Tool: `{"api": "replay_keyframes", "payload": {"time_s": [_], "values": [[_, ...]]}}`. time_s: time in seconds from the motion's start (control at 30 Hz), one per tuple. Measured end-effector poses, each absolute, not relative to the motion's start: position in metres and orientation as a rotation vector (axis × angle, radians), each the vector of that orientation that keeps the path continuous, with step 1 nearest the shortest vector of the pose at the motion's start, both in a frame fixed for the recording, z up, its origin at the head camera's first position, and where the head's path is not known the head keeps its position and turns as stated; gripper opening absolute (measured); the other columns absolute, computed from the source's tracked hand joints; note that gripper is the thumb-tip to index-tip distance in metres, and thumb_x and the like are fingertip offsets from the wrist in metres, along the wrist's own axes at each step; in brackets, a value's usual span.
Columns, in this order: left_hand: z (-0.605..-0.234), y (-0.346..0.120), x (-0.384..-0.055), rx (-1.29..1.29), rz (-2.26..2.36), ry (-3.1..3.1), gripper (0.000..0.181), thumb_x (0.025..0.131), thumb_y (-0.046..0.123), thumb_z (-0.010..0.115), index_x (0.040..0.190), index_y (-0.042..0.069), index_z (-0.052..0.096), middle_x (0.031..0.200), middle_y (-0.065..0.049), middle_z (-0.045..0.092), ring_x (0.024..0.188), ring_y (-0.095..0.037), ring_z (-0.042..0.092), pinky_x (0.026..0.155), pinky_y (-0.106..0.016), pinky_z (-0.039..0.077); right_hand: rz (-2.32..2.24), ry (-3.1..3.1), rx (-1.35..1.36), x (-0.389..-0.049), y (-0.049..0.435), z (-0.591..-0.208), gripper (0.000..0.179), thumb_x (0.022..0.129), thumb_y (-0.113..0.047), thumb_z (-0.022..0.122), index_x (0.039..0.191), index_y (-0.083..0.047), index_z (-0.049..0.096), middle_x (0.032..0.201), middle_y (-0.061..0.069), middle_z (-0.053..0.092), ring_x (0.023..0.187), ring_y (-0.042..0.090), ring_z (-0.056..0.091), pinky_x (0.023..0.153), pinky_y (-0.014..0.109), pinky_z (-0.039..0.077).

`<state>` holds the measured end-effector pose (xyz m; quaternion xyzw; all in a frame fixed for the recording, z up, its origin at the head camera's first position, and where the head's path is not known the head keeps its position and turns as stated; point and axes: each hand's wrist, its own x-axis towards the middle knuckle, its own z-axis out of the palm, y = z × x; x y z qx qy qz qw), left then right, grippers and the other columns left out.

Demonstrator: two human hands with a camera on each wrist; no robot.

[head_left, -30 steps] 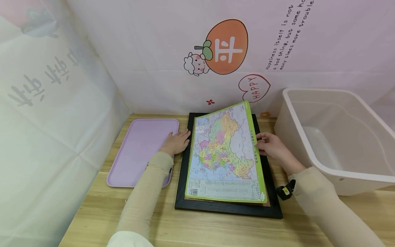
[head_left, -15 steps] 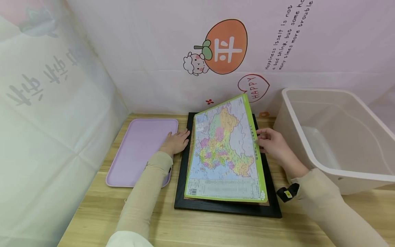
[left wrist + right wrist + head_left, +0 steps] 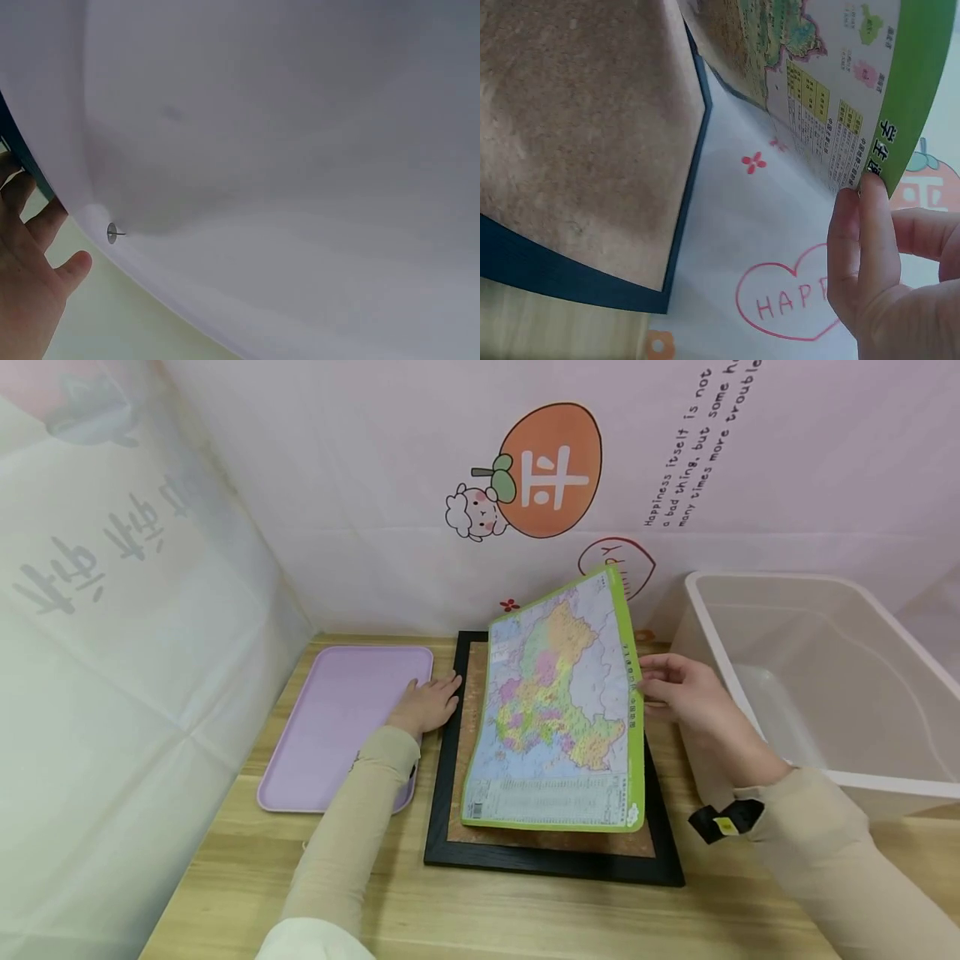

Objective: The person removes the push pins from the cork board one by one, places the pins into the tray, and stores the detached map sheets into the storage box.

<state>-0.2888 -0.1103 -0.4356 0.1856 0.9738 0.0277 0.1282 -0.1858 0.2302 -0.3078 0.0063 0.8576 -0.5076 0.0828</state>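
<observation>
A laminated, green-edged map (image 3: 555, 693) is raised and tilted over a black-framed cork board (image 3: 468, 714), its left side lower than its right. My right hand (image 3: 693, 697) pinches the map's right edge between thumb and fingers. In the right wrist view the map's printed underside shows above the fingers (image 3: 877, 232), and bare cork lies to the left. My left hand (image 3: 426, 706) rests with fingers extended against the frame's left edge. In the left wrist view a silver thumbtack (image 3: 112, 233) lies near the rim of the lilac tray, close to the left thumb.
The lilac tray (image 3: 341, 735) lies left of the board, partly under my left forearm. A deep off-white plastic bin (image 3: 720, 643) stands at the right, close to my right hand. A printed cloth wall (image 3: 375, 577) rises behind the wooden table (image 3: 540, 918).
My right hand has lifted the map higher and moved it to the right, uncovering more cork along the left and bottom. The left hand stays on the frame.
</observation>
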Motion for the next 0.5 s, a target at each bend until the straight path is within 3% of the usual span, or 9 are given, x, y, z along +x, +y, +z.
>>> {"api": "replay_keyframes", "payload": {"time_s": [0.17,0.27,0.37,0.5], "values": [[-0.434,-0.11,-0.288,0.535,0.09,2.834,0.051,0.105,0.034,0.027,0.153,0.018,0.022,0.161,0.0,0.019,0.143,-0.028,0.033,0.118,-0.057,0.018,-1.577,2.546,-0.013,-0.188,0.243,-0.301,0.046,0.099,-0.015,0.048,0.137,0.007,0.036,0.096,-0.013,0.053,0.08,-0.006,0.056,0.071,0.015,0.055],[-0.433,-0.11,-0.288,0.53,0.094,2.83,0.051,0.105,0.034,0.027,0.153,0.018,0.022,0.161,0.0,0.018,0.144,-0.028,0.032,0.118,-0.057,0.018,-1.625,2.526,-0.013,-0.19,0.252,-0.294,0.034,0.098,-0.013,0.05,0.129,0.0,0.043,0.089,-0.02,0.055,0.079,-0.006,0.058,0.07,0.014,0.055],[-0.433,-0.11,-0.287,0.527,0.097,2.829,0.051,0.105,0.034,0.027,0.153,0.018,0.022,0.161,0.001,0.018,0.144,-0.027,0.031,0.118,-0.057,0.017,-1.746,2.43,0.001,-0.193,0.264,-0.285,0.021,0.096,-0.01,0.054,0.116,-0.011,0.048,0.086,-0.019,0.059,0.076,-0.004,0.062,0.068,0.013,0.055],[-0.432,-0.11,-0.286,0.524,0.109,2.821,0.051,0.105,0.033,0.028,0.153,0.018,0.022,0.161,0.001,0.018,0.144,-0.027,0.031,0.118,-0.057,0.017,-1.886,2.299,0.03,-0.196,0.281,-0.273,0.018,0.094,-0.007,0.057,0.107,-0.016,0.05,0.084,-0.015,0.063,0.074,-0.001,0.064,0.065,0.014,0.055]]}}
